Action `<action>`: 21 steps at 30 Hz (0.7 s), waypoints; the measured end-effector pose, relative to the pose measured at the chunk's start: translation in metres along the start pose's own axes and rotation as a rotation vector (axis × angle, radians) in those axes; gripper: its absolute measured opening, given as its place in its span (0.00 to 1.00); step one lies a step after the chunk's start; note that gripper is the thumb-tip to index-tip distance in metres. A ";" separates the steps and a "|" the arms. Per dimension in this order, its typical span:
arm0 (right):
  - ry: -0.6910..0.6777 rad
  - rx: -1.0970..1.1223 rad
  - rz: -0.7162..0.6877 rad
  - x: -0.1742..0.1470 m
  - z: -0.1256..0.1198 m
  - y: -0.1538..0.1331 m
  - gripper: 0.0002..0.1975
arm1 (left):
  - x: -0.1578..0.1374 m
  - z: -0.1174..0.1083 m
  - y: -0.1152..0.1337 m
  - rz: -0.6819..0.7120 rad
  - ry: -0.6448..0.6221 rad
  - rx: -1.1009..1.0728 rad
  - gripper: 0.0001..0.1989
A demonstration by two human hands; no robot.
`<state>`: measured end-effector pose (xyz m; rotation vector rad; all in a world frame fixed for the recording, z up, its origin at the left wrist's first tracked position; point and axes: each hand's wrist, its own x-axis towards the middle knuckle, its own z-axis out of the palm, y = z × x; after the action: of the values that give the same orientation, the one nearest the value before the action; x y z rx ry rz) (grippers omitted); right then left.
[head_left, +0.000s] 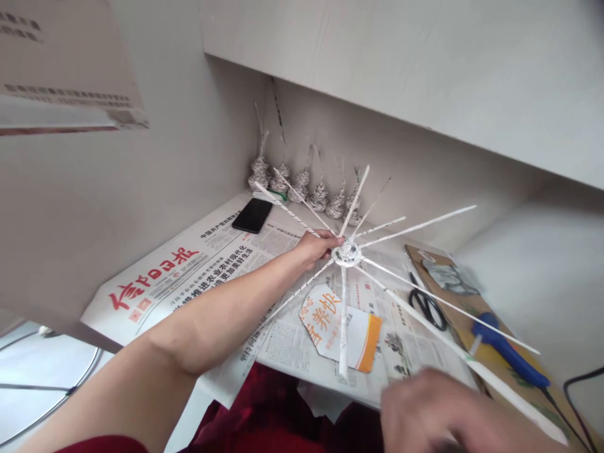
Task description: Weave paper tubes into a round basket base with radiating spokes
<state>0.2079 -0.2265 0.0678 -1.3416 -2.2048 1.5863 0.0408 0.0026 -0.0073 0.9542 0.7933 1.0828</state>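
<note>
A round woven centre of rolled-paper strips point(348, 253) is held above the newspaper, with thin white spokes spreading out in all directions. My left hand point(318, 247) pinches its left edge between thumb and fingers. One longer paper strip point(419, 318) runs from the centre towards the lower right, with a green mark partway along. My right hand point(425, 409), blurred at the bottom, has its fingers curled in; what they hold, if anything, is hidden. Below the weave lies a cut piece of printed card point(321, 321) with orange lettering.
Newspaper point(155, 296) covers the table. A black phone point(252, 215) lies on it at the left. Several small woven paper gourds point(299, 185) stand along the back wall. At the right are black scissors point(427, 308) and a blue glue gun point(512, 352) on cardboard. A shelf point(401, 63) overhangs the table.
</note>
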 end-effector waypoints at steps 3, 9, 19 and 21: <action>0.305 0.249 0.129 0.044 -0.029 0.030 0.19 | 0.000 0.002 0.000 -0.019 -0.009 -0.049 0.13; 0.678 0.851 0.022 0.111 -0.062 0.052 0.21 | -0.006 0.007 -0.005 -0.014 0.006 -0.079 0.12; 0.999 0.940 -0.217 0.179 -0.063 0.064 0.18 | -0.004 0.006 -0.016 -0.003 0.025 0.033 0.20; 1.022 0.931 -0.245 0.183 -0.062 0.072 0.18 | -0.004 0.006 -0.017 0.012 0.035 0.045 0.22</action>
<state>0.1734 -0.0500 -0.0328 -1.0922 -0.8109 1.1346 0.0513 -0.0060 -0.0202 0.9816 0.8448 1.0985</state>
